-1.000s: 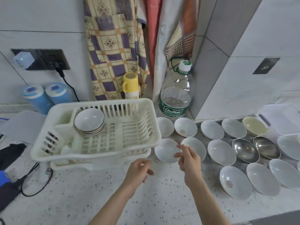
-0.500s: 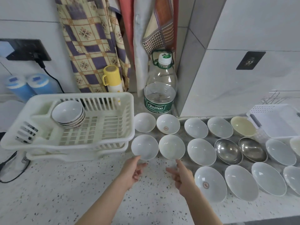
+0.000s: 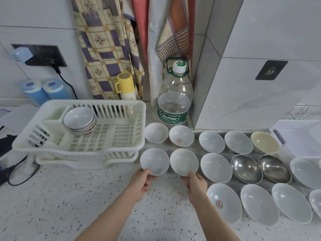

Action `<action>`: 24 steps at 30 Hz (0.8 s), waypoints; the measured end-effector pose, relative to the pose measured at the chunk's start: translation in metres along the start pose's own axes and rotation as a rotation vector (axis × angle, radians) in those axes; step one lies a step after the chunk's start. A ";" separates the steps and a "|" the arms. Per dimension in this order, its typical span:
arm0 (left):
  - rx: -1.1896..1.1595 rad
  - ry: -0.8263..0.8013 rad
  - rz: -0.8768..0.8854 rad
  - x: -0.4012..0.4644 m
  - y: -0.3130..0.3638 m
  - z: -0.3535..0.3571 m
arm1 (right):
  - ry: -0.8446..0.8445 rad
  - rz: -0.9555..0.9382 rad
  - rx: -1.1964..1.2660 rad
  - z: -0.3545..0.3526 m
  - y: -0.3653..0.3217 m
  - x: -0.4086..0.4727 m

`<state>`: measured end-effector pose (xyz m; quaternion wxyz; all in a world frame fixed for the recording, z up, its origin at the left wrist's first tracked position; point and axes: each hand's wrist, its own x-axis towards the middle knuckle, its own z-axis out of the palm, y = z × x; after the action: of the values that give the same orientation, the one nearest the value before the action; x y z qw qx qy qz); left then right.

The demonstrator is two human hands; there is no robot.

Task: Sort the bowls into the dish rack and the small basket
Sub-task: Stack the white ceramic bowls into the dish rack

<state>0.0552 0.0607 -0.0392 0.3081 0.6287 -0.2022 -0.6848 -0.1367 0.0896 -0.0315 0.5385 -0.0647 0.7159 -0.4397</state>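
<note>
Small white bowl [image 3: 154, 161] pinched at near rim by left hand [image 3: 140, 183]; neighbouring bowl [image 3: 184, 162] gripped by right hand [image 3: 197, 184], likely for paired lift to dish rack [image 3: 128, 150] beyond left hand.

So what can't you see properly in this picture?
Head view only:
- Stack of bowls in the dish rack: the top bowl hides those beneath, so the count is unclear.
- Small basket: cut off by the right edge.
- Far-right bowls: cut off too.
- Fingertips of the left hand and right hand: hidden under bowl rims.

White tiled wall [image 3: 34, 18], black socket plate [image 3: 41, 54] (charger plugged in), speckled terrazzo counter [image 3: 60, 206], patterned hanging cloths [image 3: 104, 40].
</note>
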 end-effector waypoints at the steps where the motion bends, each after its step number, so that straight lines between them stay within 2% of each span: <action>1: 0.010 -0.005 -0.002 -0.004 -0.002 -0.004 | 0.009 0.004 0.010 -0.001 0.000 -0.001; 11: 0.111 -0.062 0.089 -0.065 -0.010 -0.055 | 0.013 -0.047 0.154 0.009 -0.010 -0.046; 18: -0.030 -0.210 0.270 -0.096 0.042 -0.087 | -0.039 -0.159 0.287 0.053 -0.031 -0.087; 24: -0.087 -0.115 0.411 -0.089 0.094 -0.153 | -0.117 -0.323 0.265 0.117 -0.050 -0.117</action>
<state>0.2236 0.0694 0.0692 0.4559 0.5204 -0.3136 -0.6504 -0.0109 0.0599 0.0833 0.5056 -0.1327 0.5997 -0.6059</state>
